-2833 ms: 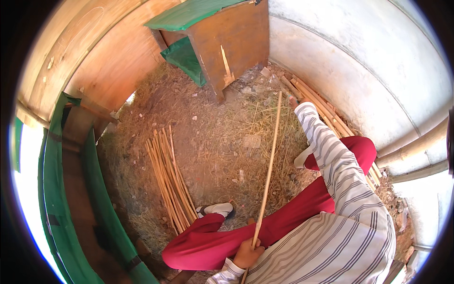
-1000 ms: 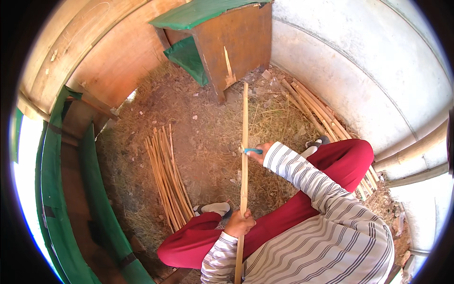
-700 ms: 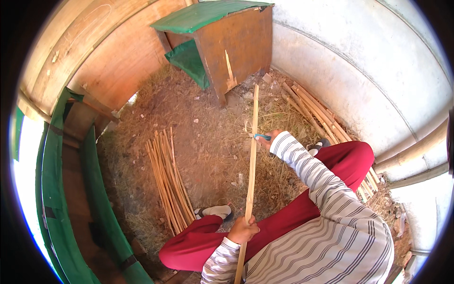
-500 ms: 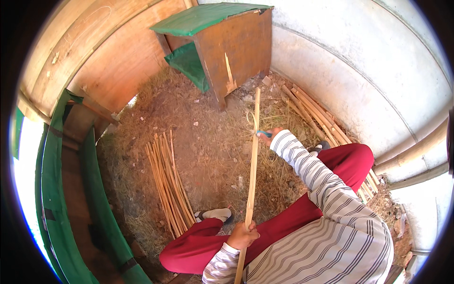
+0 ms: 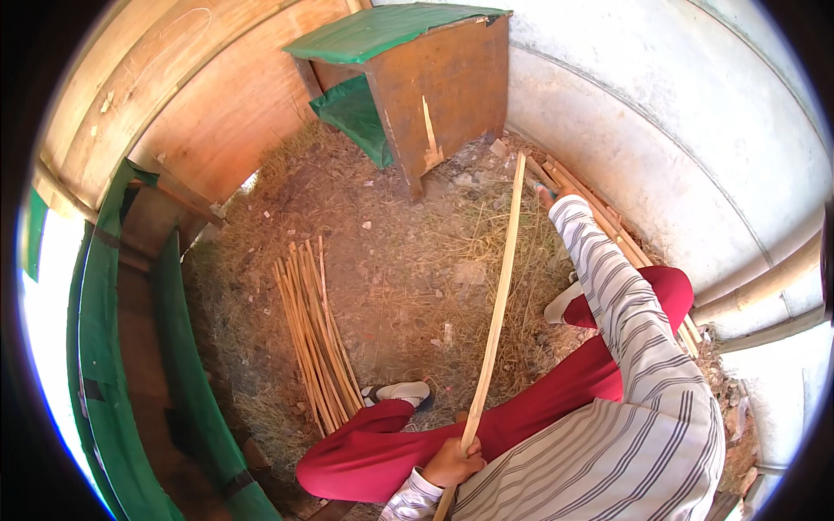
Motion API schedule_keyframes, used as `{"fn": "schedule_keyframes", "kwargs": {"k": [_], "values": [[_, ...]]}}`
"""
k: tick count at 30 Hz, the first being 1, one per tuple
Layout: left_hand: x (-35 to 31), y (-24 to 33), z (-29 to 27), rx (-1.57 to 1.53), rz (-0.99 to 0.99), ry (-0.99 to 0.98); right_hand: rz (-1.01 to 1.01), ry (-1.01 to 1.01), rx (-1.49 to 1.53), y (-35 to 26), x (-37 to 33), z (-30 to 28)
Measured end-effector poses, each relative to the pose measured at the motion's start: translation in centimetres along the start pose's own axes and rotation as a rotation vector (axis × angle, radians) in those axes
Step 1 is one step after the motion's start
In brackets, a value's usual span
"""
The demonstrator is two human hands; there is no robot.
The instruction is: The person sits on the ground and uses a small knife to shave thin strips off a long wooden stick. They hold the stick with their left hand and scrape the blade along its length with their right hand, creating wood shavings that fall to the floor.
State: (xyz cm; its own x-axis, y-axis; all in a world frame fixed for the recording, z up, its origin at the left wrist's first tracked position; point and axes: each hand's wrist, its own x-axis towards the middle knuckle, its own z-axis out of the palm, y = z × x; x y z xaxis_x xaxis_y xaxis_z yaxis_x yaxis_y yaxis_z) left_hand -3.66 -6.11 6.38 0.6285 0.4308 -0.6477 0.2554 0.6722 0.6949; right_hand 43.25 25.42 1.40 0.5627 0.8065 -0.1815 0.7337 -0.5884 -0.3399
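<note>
Because our right grip (image 5: 556,194) has moved from the strip (image 5: 495,328) to beside the far end of the right pile (image 5: 620,229), only our left grip (image 5: 451,463), closed around the near part, holds the strip left of that pile. We cannot tell whether the right grip is closed.

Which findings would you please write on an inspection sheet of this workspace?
Surface: dirt floor with dry straw.
Job's things: long pale stick, left stick pile, right stick pile.
Clutter: small pale scraps scattered about.
Grips: left grip closed around the long pale stick; right grip near the far end of the right stick pile, its hold unclear.
Cables: nothing seen.
Surroundings: green-topped brown cabinet, pale wall at right, green-covered structure at left.
</note>
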Motion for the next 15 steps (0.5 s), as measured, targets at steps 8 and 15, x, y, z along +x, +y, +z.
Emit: {"fn": "schedule_keyframes", "kwargs": {"k": [8, 15], "values": [[0.8, 2.2, -0.2, -0.174, 0.019, 0.003, 0.162, 0.158, 0.404, 7.9, 5.9, 6.5], [1.7, 1.8, -0.8, -0.184, 0.046, 0.149, -0.053, -0.291, 0.754, -2.9, -9.8, 5.4]]}}
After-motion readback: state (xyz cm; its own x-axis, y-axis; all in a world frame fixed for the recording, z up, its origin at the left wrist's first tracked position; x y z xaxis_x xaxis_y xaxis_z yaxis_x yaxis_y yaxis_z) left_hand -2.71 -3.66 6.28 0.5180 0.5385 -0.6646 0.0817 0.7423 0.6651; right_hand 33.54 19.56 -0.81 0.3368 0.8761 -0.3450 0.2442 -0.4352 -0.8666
